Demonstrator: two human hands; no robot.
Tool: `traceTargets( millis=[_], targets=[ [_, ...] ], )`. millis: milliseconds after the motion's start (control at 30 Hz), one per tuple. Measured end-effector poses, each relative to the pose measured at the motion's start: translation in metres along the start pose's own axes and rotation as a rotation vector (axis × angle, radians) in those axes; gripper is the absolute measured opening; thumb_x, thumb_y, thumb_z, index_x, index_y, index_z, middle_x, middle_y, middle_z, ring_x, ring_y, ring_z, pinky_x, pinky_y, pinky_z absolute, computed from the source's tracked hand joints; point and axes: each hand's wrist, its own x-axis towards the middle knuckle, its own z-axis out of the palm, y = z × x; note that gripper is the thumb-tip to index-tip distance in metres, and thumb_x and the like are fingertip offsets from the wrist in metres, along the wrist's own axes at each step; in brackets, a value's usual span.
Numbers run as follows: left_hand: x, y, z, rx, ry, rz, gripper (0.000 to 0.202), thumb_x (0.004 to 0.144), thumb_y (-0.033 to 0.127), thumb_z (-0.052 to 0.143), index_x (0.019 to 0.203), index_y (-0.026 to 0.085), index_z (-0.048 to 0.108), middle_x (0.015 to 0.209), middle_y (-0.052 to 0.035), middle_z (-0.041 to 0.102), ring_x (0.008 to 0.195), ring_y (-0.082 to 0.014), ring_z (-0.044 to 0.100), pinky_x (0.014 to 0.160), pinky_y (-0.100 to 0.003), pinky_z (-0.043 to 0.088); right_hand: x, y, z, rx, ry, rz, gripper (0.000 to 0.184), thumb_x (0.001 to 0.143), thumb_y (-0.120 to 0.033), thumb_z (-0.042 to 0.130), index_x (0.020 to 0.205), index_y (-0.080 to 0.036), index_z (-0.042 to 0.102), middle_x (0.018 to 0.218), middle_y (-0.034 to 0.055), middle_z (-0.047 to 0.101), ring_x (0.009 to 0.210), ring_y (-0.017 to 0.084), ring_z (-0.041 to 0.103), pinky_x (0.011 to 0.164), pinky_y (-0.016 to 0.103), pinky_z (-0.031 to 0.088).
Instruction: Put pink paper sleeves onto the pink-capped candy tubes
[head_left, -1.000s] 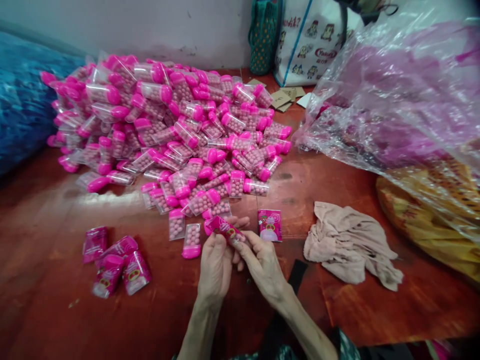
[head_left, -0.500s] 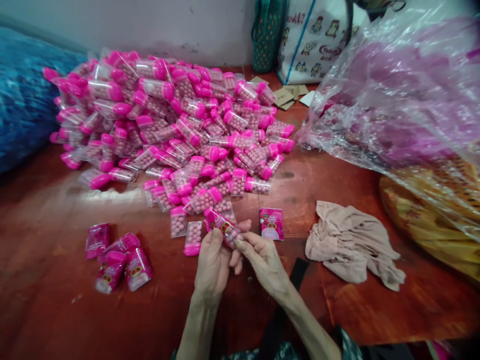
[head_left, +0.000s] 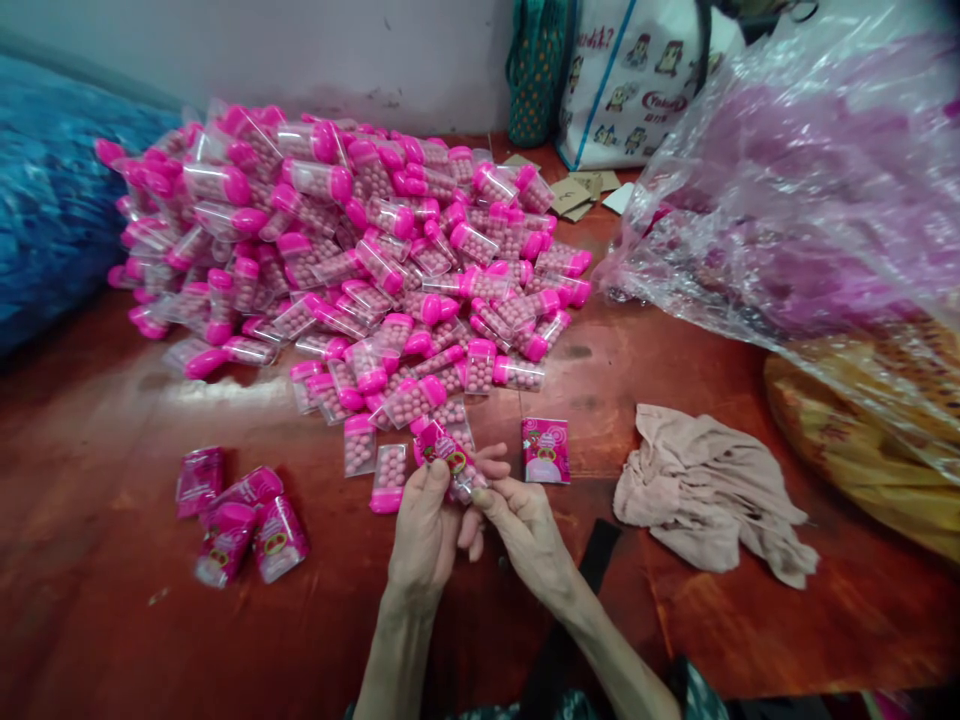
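My left hand and my right hand meet over the red table and together hold one small candy case with a pink printed label. The case is tilted, its pink cap pointing up and left. Just beyond it lies a large heap of clear candy cases with pink caps. A flat pink label sheet lies on the table right of my hands. Several labelled cases lie in a small group to the left.
A beige cloth lies crumpled at the right. A big clear plastic bag of pink items and a yellow bag fill the right side. A blue sack is at the left; two bags stand by the wall.
My hands have turned the labelled case slightly, tipping its capped end more upright. The view has shifted a little to the left.
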Motion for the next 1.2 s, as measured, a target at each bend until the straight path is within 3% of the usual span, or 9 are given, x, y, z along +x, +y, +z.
traceTargets(
  millis=[300,1200],
  targets=[
    [0.0001,-0.0009,-0.0034,0.027,0.001,0.056,0.033,0.085,0.033,0.042,0.094,0.009,0.064,0.111,-0.0195,0.060,0.031,-0.0014,0.039,0.025,-0.017,0.037,-0.0008,0.0026,-0.0007,-0.113,-0.027,-0.057,0.038,0.090,-0.038,0.037,0.071,-0.013,0.059,0.055,-0.0003,0.057,0.043,0.008,0.050,0.045,0.020,0.041],
    [-0.0033,-0.0049,-0.0069,0.147,-0.038,0.091,0.029,0.086,0.031,0.041,0.096,0.014,0.063,0.111,-0.0148,0.060,0.033,0.0011,0.032,0.027,-0.015,0.034,-0.0012,0.0075,0.0015,-0.268,-0.018,-0.132,0.036,0.092,-0.037,0.030,0.087,-0.014,0.058,0.049,-0.0016,0.056,0.039,0.009,0.051,0.046,0.021,0.043]
  ],
)
